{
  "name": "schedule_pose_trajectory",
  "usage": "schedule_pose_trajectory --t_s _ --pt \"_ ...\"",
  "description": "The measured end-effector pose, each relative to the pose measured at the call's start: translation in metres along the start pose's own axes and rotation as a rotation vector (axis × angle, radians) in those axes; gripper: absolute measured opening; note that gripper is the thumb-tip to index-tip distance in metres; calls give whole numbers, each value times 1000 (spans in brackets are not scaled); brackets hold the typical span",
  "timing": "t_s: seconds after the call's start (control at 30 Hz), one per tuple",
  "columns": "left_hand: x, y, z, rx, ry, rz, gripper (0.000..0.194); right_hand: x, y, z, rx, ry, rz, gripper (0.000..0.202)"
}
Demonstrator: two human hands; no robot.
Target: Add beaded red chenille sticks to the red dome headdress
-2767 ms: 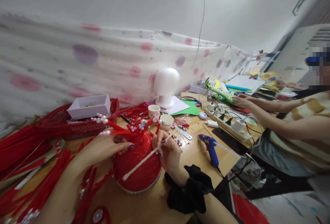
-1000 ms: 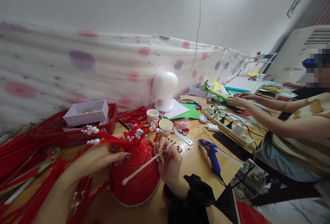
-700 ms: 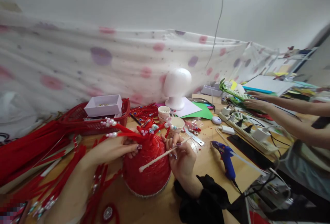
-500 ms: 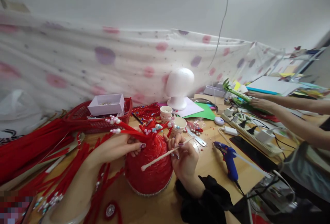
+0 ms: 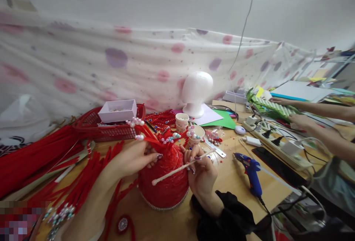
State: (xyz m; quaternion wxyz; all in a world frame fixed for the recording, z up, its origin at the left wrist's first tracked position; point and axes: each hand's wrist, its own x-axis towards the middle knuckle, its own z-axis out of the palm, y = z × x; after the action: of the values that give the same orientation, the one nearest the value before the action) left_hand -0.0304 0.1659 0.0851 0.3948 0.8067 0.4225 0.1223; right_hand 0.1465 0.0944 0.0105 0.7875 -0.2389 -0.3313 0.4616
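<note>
A red dome-shaped headpiece, edged with a row of small pearls, stands before me on the table. Red strips tipped with pearl beads rise from its top. My left hand is closed at the headpiece's upper left side, its thumb and fingers pinching at the base of these strips; the exact grip is partly hidden. In my right hand a long cotton swab lies slantwise between the fingers, its lower tip in front of the dome. These fingertips are close to the dome's right side.
Behind stand paper cups, a white foam head and a red basket bearing a white box. A blue glue gun and a power strip lie right. Another person's hands handle a green piece.
The view has shifted slightly, so most things sit further right. Both my hands keep about the same places on the headpiece. The other person's nearer hand has moved right along the green piece.
</note>
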Motion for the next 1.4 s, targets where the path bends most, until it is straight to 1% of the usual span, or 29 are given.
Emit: schedule_pose_trajectory --t_s 0.07,0.2,0.3,0.43,0.53,0.67,0.77,0.93,1.03,1.2,1.33,1.4 --pt "0 -1 3 -30 9 -16 20 -1 0 1 -18 2 -10 17" --pt "-3 -2 7 25 93 -22 20 -2 -1 3 -23 8 -19 16" --pt "-5 -1 7 22 110 -16 19 -1 -1 2 -12 19 -14 14" --pt "-7 -1 3 -85 52 -47 22 1 -2 0 14 18 14 13" --pt "-8 -1 -2 -164 11 -32 20 3 -4 -2 34 17 36 12" --pt "-8 -4 -4 -161 -24 -37 24 4 -4 -3 46 17 55 12" --pt "-4 -9 -2 -161 -29 -61 29 4 -4 -3 44 15 59 12" --pt "-2 -13 -3 -176 -52 -58 28 4 -5 -2 44 15 59 12" --pt "-4 -12 -4 -150 -53 -60 28 4 -5 -2 38 9 55 11" --pt "-3 -9 -3 -170 -55 -87 28 4 -3 -4 20 2 37 12" --pt "-2 -6 -1 -160 -36 -47 24 3 -1 -5 3 5 17 12" --pt "-3 -3 -1 -166 -30 -56 24 3 -1 -5 -1 8 13 12"
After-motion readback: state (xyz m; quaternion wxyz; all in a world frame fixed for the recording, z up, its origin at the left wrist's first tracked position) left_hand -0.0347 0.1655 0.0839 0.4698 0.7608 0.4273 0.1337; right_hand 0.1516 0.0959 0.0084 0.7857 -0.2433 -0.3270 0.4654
